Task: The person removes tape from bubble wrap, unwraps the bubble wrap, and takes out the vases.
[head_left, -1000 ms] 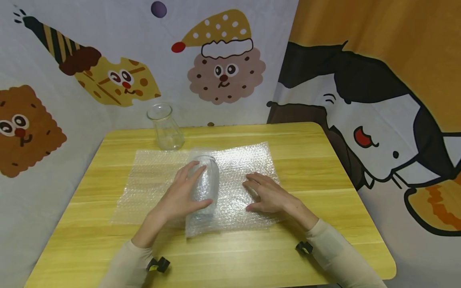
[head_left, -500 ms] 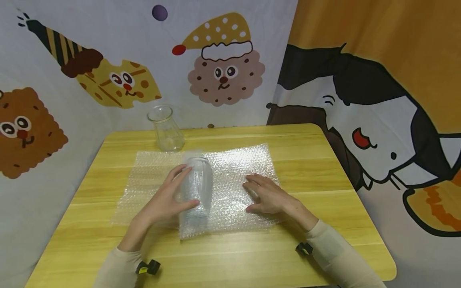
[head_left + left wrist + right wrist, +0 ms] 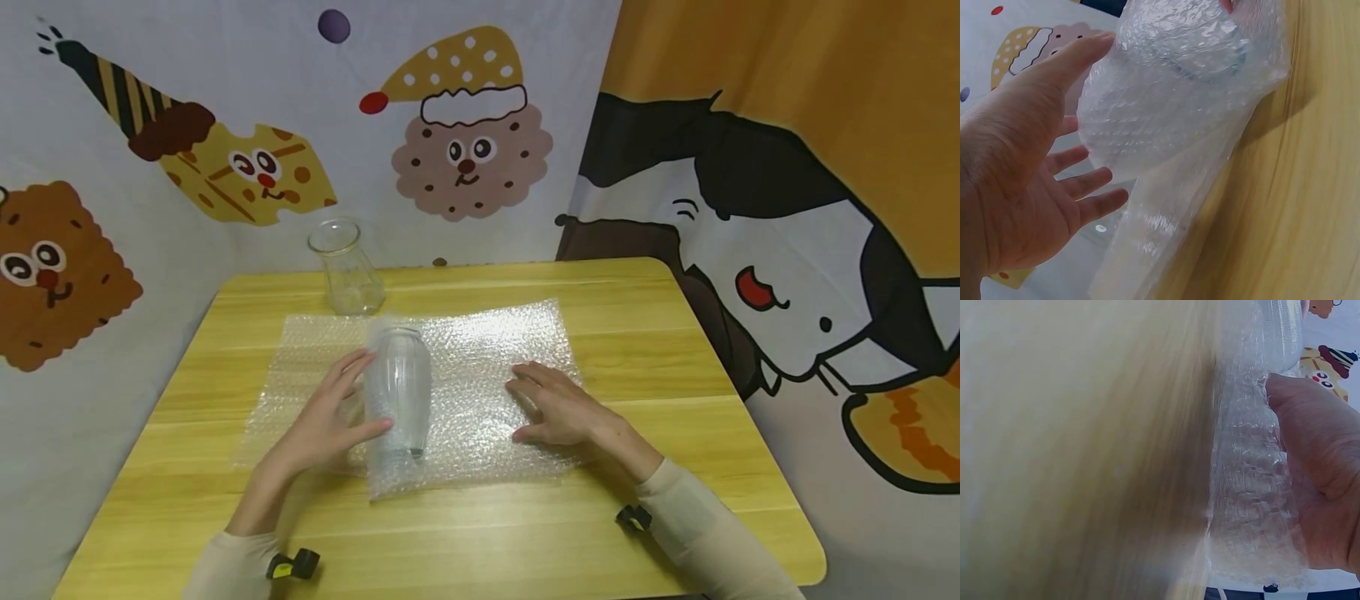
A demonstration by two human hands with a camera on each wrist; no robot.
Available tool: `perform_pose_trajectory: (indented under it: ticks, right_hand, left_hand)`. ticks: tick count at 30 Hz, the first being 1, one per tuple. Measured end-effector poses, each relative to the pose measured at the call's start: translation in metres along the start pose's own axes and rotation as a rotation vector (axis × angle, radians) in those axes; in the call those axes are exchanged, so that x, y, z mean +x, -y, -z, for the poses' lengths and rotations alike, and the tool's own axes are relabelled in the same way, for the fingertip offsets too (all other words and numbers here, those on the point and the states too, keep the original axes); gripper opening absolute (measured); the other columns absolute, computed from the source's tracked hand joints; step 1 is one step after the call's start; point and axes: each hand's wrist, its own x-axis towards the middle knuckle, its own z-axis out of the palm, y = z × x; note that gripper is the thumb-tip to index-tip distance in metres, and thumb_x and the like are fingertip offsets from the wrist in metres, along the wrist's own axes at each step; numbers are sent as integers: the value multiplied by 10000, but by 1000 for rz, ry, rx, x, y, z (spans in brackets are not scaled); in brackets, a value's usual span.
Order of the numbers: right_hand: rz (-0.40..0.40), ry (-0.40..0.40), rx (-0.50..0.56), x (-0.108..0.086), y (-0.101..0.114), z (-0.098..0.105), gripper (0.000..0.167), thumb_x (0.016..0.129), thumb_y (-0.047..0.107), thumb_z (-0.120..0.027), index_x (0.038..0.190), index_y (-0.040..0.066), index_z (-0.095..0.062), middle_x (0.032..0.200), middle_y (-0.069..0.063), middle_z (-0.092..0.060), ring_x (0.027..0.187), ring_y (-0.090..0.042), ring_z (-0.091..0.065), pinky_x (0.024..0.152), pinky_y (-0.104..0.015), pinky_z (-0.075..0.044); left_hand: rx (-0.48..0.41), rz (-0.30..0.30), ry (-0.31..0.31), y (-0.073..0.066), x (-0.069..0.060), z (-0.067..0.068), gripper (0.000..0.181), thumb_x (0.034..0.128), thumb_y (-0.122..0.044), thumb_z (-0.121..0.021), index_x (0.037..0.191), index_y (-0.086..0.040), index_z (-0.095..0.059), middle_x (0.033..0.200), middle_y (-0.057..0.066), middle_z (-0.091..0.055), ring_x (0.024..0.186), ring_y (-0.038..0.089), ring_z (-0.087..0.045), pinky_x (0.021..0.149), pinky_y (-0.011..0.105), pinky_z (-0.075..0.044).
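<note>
A clear glass jar (image 3: 405, 387) lies on its side on a sheet of bubble wrap (image 3: 480, 392), its mouth toward the far side. Part of the wrap lies along the jar's left side, between it and my left hand (image 3: 318, 425). That hand's fingers are spread, and its thumb tip is at the wrap beside the jar. In the left wrist view, the wrap (image 3: 1160, 119) partly hides the jar's round end. My right hand (image 3: 558, 404) rests on the right part of the wrap with relaxed fingers. The right wrist view shows its thumb (image 3: 1297, 400) against the wrap; the other fingers are hidden.
A second clear glass jar (image 3: 348, 271) stands upright at the back left of the wooden table (image 3: 637, 333). A cloth with cartoon prints (image 3: 480, 225) hangs behind the table. Another layer of bubble wrap (image 3: 285, 383) spreads out to the left.
My left hand has moved left, and the jar has rolled left with the wrap's edge. More of the jar's glass shows uncovered. My right hand has stayed in place.
</note>
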Motion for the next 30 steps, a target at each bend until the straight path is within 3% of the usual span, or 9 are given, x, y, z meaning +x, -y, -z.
perform_pose_trajectory:
  ticks: [15,19,23,30]
  right_hand:
    - [1,1,-16,1,1,0,946,927,577,-885,1659,87,-540,1821,-218,-377,1704,-455,-352,1414,-686,-268]
    - [-3,3,-10,0,2,1,949,928,580,-883,1661,87,-537,1825,-215,-371,1708,-455,-345,1416,-689,-262]
    - [-3,2,-7,-1,2,1,948,931,582,-879,1661,85,-535,1825,-216,-369,1708,-457,-344,1415,-694,-260]
    - [2,-6,-3,-1,1,-1,941,931,576,-881,1657,84,-540,1823,-216,-374,1703,-465,-348,1411,-701,-262]
  left_hand:
    - [-10,40,-6,11,-15,10,1055,927,-292,-950,1771,-100,-347,1833,253,-286,1597,581,-427,1214,779,-490]
    - [33,38,-27,5,-16,11,1054,907,-311,-957,1760,-103,-375,1842,246,-271,1615,606,-386,1207,880,-405]
    - [69,-19,-43,-7,-10,9,1047,875,-264,-961,1744,-88,-405,1846,225,-281,1643,586,-356,1208,906,-374]
    - [155,-80,48,-31,3,8,1006,848,-184,-905,1735,-106,-437,1870,173,-289,1713,503,-288,1269,832,-378]
